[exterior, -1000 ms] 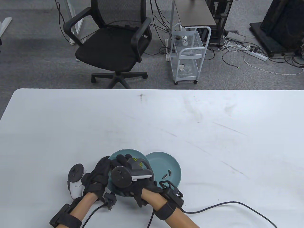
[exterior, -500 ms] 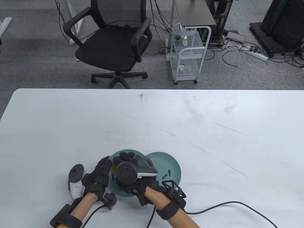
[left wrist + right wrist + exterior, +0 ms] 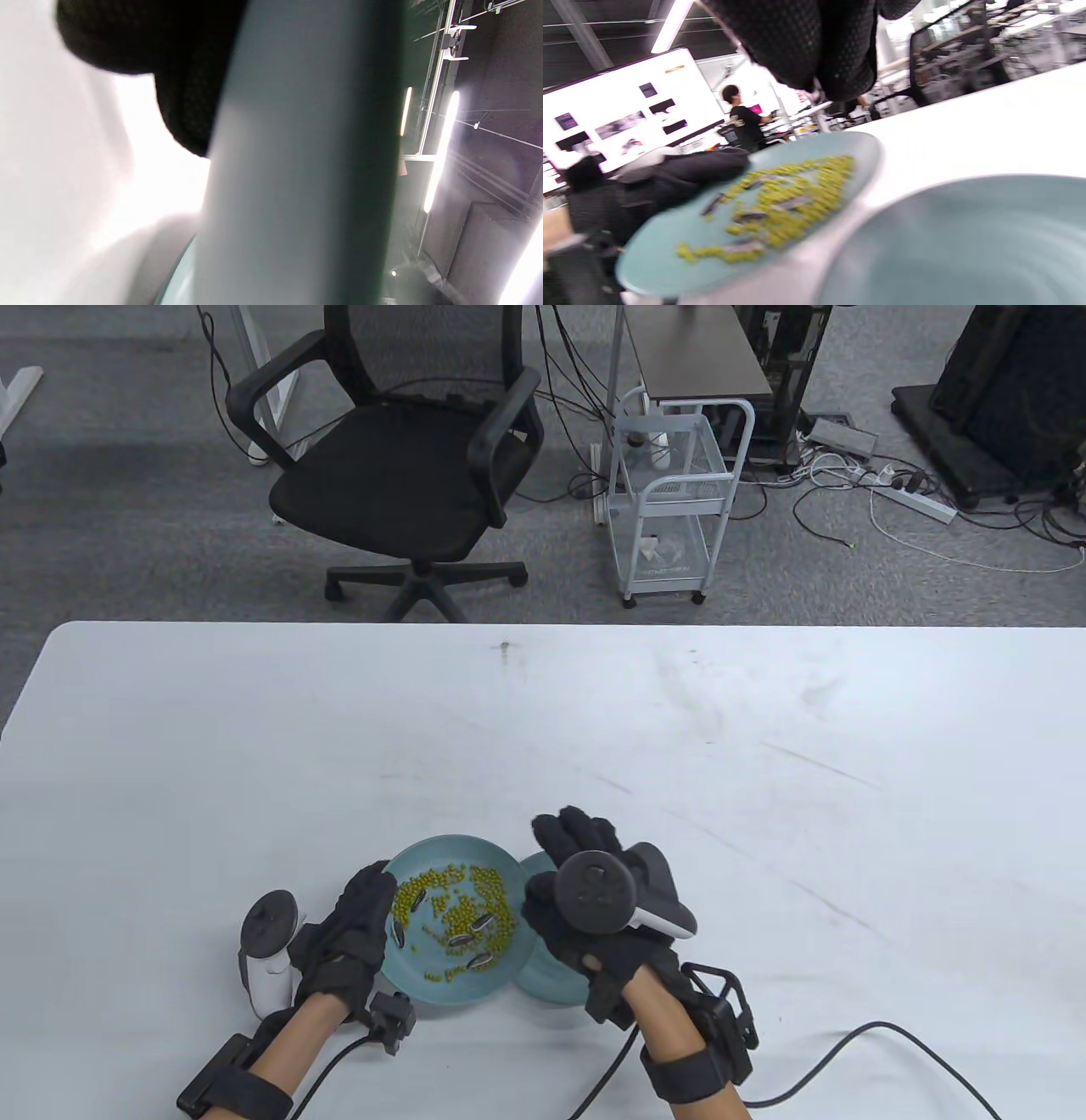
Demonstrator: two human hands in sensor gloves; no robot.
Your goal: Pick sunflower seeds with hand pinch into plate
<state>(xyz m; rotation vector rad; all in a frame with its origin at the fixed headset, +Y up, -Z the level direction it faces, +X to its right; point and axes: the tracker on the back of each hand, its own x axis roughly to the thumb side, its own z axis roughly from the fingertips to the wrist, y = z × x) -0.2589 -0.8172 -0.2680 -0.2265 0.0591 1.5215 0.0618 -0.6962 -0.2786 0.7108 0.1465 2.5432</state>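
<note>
A teal plate (image 3: 424, 857) holds green beans and several striped sunflower seeds (image 3: 472, 929). My left hand (image 3: 373, 903) grips its left rim; the rim (image 3: 297, 169) fills the left wrist view beside my gloved fingers (image 3: 140, 46). A second teal plate (image 3: 541, 872) sits partly under the first plate's right edge and is mostly hidden by my right hand (image 3: 570, 830), which hovers over it. In the right wrist view my right fingertips (image 3: 835, 91) are pinched together above this plate (image 3: 946, 237), with a small pale sliver between them. The bean plate (image 3: 649, 271) lies behind.
The white table (image 3: 764, 780) stretches wide to the right and behind the plates. A black cable (image 3: 857, 1035) runs from my right wrist along the table's front. An office chair (image 3: 407, 475) and a white cart (image 3: 670, 500) stand on the floor beyond the far edge.
My right hand has lifted off the bean plate and moved right, over the second plate. The beans and seeds are now uncovered. My left hand has kept its hold on the rim.
</note>
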